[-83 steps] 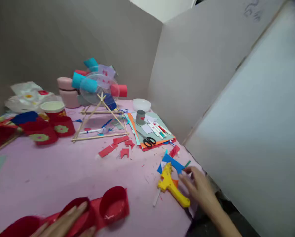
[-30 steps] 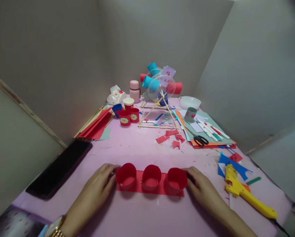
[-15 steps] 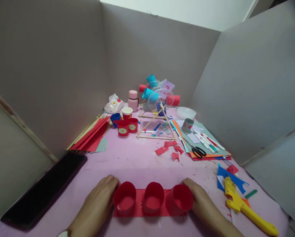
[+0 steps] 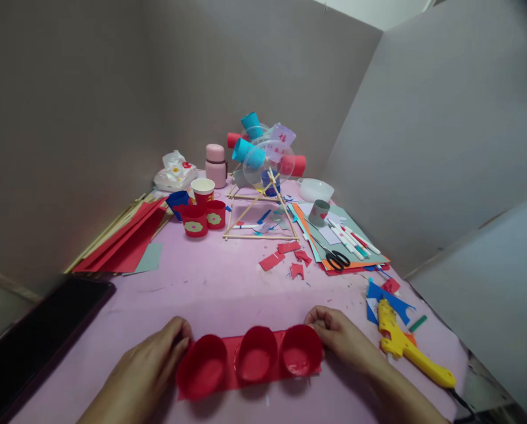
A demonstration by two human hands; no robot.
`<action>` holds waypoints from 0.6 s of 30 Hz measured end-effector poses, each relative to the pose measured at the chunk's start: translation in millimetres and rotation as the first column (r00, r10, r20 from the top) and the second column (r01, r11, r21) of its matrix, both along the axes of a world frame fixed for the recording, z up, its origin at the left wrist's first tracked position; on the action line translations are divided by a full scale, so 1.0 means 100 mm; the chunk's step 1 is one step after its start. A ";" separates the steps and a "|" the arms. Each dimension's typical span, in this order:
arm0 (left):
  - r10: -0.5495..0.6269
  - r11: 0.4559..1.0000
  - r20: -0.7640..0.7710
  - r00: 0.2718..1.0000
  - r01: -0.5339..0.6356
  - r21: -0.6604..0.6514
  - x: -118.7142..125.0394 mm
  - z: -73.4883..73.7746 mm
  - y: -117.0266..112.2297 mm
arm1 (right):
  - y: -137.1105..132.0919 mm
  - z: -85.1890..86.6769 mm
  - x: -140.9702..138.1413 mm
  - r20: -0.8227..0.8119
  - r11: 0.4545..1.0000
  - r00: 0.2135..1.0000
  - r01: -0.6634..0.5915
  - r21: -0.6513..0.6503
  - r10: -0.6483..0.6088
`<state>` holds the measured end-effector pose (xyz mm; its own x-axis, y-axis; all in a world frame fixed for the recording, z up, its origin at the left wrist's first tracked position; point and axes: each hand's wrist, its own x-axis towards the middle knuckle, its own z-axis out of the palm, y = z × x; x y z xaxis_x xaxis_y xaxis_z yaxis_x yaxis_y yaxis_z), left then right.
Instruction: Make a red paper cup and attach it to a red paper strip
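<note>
A red paper strip (image 4: 232, 371) carrying three red paper cups (image 4: 257, 356) in a row lies between my hands, its right end slightly higher in view. At its left end my left hand (image 4: 151, 359) is closed, with thumb and fingertips at the strip's upper corner. My right hand (image 4: 342, 333) pinches the other end beside the rightmost cup. The cup mouths face me, showing their insides. Part of the strip is hidden beneath the cups.
To the right lie a yellow hot glue gun (image 4: 408, 344) and scissors (image 4: 336, 259). A black phone (image 4: 46, 318) is at left. Farther back stand flower-decorated red cups (image 4: 195, 221), a stick frame (image 4: 261, 237) and a pink flask (image 4: 216, 168). Red scraps (image 4: 272, 261) lie mid-table.
The cup strip has turned, its right end now higher in view. My fingers have shifted from beside the outer cups to the strip's ends. The camera view has also shifted.
</note>
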<state>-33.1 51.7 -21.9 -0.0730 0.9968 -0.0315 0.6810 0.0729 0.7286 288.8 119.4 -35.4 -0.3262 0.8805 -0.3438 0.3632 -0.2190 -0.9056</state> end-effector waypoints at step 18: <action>0.217 0.951 0.635 0.741 -0.014 -0.308 0.07 -0.01 0.01 | 0.00 0.07 0.01 -0.215 0.987 0.972 0.068 -0.145 -0.098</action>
